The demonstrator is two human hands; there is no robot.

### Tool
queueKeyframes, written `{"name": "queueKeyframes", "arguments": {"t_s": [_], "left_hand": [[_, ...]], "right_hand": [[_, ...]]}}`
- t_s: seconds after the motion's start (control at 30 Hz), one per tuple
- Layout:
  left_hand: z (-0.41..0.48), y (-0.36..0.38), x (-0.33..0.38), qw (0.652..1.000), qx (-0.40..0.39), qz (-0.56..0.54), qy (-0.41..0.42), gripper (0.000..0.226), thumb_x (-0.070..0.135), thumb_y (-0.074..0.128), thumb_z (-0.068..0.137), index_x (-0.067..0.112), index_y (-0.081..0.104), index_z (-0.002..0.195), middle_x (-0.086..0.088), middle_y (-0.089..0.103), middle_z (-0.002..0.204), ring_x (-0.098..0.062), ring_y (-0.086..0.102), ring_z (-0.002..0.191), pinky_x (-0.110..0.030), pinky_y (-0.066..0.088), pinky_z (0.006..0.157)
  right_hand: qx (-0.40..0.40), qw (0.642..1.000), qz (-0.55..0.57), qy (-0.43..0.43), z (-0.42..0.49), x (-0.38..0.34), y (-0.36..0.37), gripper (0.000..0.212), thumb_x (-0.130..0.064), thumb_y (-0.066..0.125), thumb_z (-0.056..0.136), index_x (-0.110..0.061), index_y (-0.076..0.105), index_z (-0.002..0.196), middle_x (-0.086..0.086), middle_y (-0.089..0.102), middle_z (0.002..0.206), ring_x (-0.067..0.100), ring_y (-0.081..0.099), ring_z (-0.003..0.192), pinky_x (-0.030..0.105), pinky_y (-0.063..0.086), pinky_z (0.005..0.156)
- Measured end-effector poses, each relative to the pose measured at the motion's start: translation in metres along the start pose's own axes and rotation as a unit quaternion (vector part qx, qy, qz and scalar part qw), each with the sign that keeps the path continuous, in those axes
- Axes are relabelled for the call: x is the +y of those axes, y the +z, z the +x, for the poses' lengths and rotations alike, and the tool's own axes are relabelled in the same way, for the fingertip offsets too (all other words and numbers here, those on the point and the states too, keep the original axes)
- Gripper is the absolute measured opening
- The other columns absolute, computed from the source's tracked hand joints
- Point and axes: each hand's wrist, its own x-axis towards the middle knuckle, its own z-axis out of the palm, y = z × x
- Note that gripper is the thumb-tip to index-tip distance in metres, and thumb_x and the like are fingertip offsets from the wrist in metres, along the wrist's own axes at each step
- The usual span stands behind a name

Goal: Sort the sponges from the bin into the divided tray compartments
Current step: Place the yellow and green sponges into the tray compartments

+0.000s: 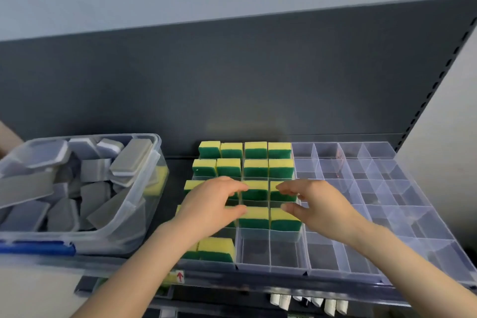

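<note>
Left fingers [238,186] are seen loosely curved, thumb held apart below them, nothing clasped; right fingers [286,191] are mirrored opposite, thumb likewise apart, nothing pinched. Between the two sets of tips a sponge [255,190] is framed, yellow up and green down, standing in its compartment; whether it is being touched cannot be told. The left hand [209,204] and right hand [320,205] are held low over the tray [335,272], palms down. Around them, more yellow-green sponges are seen upright in the tray's left compartments, row behind row, with one [216,249] in the front row beside the left wrist. To the left, just beside the tray, the bin [144,214] is seen heaped with grey sponges [90,199], one yellow piece [160,175] pressed against its near wall. Behind it all, a dark panel [232,80] is seen.
</note>
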Motion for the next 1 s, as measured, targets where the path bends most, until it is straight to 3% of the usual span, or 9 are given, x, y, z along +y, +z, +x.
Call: {"name": "queueKeyframes", "arguments": {"t_s": [0.3,0.4,0.57,0.73,0.9,1.0], "left_hand": [[-0.056,-0.039,-0.054,0.987,0.056,0.084,-0.126,0.039,0.046,0.058,0.089,0.037,0.056,0.127,0.019,0.058,0.123,-0.002,0.057,0.104,-0.024,0.05,0.076],[-0.076,-0.053,-0.082,0.98,0.06,0.11,-0.154,0.039,0.049,0.055,0.09,0.038,0.055,0.127,0.018,0.058,0.124,-0.004,0.056,0.108,-0.028,0.051,0.08],[-0.114,-0.086,-0.139,0.971,0.065,0.136,-0.188,0.039,0.048,0.057,0.089,0.037,0.056,0.126,0.015,0.059,0.123,-0.008,0.057,0.11,-0.03,0.051,0.08],[-0.154,-0.122,-0.203,0.962,0.083,0.144,-0.215,0.037,0.046,0.06,0.088,0.034,0.059,0.123,0.011,0.062,0.115,-0.012,0.06,0.1,-0.033,0.053,0.077],[-0.182,-0.145,-0.265,0.964,0.08,0.102,-0.233,0.037,0.043,0.063,0.087,0.034,0.059,0.123,0.011,0.065,0.115,-0.009,0.06,0.104,-0.027,0.048,0.076],[-0.186,-0.154,-0.299,0.964,0.063,0.107,-0.233,0.032,0.043,0.059,0.089,0.034,0.061,0.12,0.01,0.067,0.113,-0.01,0.061,0.101,-0.028,0.051,0.075]], "right_hand": [[0.017,0.995,-0.052,-0.078,0.025,-0.059,0.022,0.041,-0.032,0.056,0.091,-0.031,0.051,0.131,-0.013,0.055,0.132,0.007,0.054,0.117,0.024,0.048,0.095],[0.023,0.993,-0.073,-0.087,0.033,-0.085,0.031,0.04,-0.033,0.055,0.091,-0.032,0.05,0.131,-0.014,0.055,0.132,0.008,0.055,0.115,0.025,0.05,0.091],[0.03,0.99,-0.097,-0.094,0.051,-0.141,0.053,0.04,-0.033,0.055,0.091,-0.033,0.051,0.13,-0.014,0.054,0.132,0.008,0.056,0.115,0.025,0.051,0.091],[0.035,0.987,-0.117,-0.109,0.077,-0.204,0.073,0.04,-0.031,0.055,0.09,-0.032,0.051,0.13,-0.013,0.055,0.131,0.01,0.055,0.116,0.026,0.048,0.092],[0.038,0.988,-0.109,-0.104,0.1,-0.252,0.095,0.04,-0.029,0.057,0.088,-0.032,0.054,0.127,-0.009,0.06,0.126,0.015,0.059,0.107,0.032,0.051,0.086],[0.034,0.988,-0.114,-0.099,0.114,-0.269,0.114,0.041,-0.029,0.057,0.089,-0.032,0.052,0.129,-0.011,0.057,0.129,0.013,0.058,0.106,0.025,0.047,0.084]]}}
